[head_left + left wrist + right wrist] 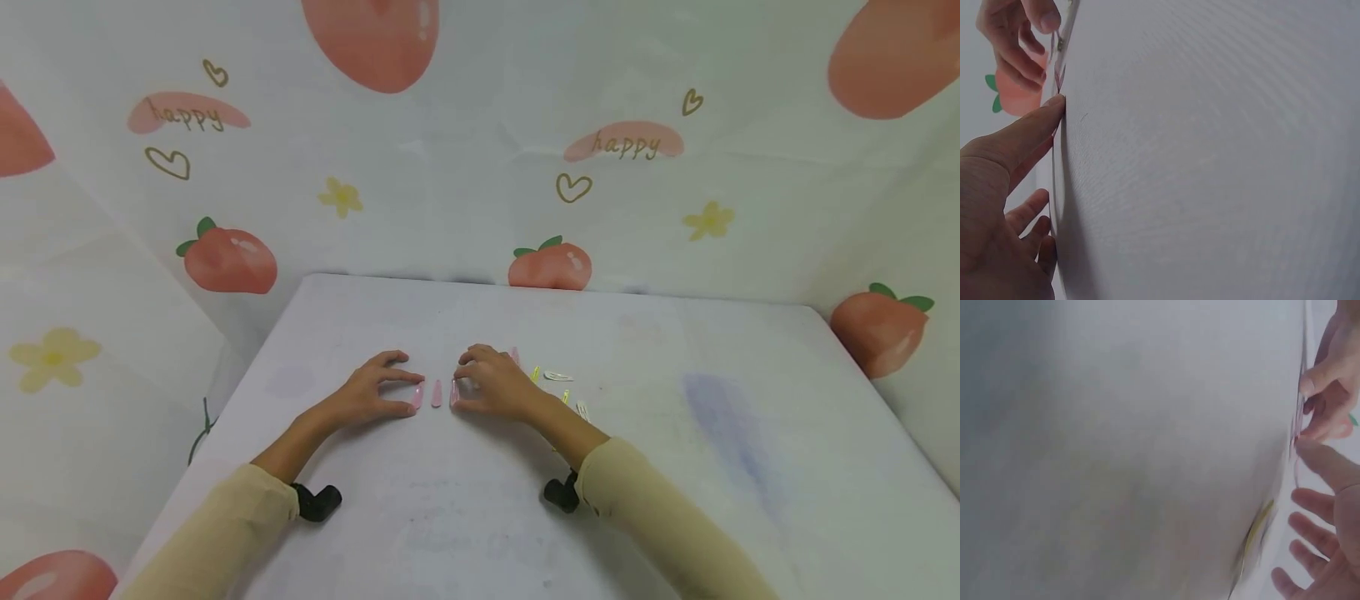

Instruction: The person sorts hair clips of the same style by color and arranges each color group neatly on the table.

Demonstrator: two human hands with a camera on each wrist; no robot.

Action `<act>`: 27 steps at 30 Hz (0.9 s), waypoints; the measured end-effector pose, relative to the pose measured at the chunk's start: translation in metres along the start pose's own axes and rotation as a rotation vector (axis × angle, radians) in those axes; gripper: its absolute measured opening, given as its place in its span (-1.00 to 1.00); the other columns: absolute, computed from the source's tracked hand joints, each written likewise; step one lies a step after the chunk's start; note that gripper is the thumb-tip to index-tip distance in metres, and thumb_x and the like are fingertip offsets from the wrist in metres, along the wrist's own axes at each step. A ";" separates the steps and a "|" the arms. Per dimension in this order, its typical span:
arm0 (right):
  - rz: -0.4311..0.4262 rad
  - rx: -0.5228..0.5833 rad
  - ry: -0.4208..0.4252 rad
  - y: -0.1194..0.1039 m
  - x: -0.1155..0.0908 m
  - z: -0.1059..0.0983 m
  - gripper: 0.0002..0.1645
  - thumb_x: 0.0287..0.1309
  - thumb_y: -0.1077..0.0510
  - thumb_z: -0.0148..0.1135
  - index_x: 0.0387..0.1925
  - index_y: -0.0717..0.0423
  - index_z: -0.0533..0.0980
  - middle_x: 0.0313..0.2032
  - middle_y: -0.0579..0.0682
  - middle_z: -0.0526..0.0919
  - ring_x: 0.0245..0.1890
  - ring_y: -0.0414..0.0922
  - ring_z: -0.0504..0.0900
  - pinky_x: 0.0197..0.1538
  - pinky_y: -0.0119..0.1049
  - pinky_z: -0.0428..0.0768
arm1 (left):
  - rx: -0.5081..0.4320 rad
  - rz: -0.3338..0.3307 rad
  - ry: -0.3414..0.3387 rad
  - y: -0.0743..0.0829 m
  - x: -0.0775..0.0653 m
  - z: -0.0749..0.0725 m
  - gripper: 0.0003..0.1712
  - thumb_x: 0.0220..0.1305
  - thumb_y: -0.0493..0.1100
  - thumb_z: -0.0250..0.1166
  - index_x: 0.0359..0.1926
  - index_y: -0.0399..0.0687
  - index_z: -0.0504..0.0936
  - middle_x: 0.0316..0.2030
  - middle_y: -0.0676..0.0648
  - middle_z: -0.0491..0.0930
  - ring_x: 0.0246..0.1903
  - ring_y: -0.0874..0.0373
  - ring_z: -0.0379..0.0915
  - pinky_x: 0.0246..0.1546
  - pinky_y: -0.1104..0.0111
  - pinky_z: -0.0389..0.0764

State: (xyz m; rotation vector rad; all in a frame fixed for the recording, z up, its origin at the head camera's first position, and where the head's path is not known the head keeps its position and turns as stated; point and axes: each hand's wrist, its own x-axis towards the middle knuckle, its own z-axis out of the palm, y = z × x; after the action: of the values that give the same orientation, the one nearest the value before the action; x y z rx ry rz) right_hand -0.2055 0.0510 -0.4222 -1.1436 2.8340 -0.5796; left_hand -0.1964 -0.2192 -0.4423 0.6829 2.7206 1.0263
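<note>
Mid-bench (675,467), toward far edge: left hand (369,393) pinches a pink clip (417,397), right hand (495,385) pinches another pink clip (454,392). Third pink clip (437,393) lies btwn them. Yellow/white clips (558,377) just right of right hand.

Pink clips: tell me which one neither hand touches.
The middle pink clip, lying free between the left hand and the right hand; each hand touches an outer one.

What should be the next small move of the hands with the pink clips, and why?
Probably slide the right hand clip toward the middle pink clip: three pink clips lie nearly in a row, and the left hand already touches its own clip.
</note>
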 end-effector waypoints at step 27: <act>0.316 0.059 -0.096 0.066 -0.015 -0.032 -0.27 0.15 -0.08 0.43 0.30 0.12 0.48 0.24 0.18 0.47 0.30 0.10 0.36 0.32 0.11 0.34 | 0.014 -0.017 -0.001 0.002 0.001 0.001 -0.49 0.08 -0.05 0.51 0.09 -0.03 0.72 0.33 -0.27 0.32 0.37 -0.29 0.10 0.27 -0.29 0.15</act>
State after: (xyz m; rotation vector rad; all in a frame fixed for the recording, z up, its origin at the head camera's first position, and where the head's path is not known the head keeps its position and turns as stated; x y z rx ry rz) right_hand -0.2439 0.1153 -0.4169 -0.6731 2.8092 -0.5632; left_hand -0.1961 -0.2174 -0.4416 0.6619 2.7301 1.0038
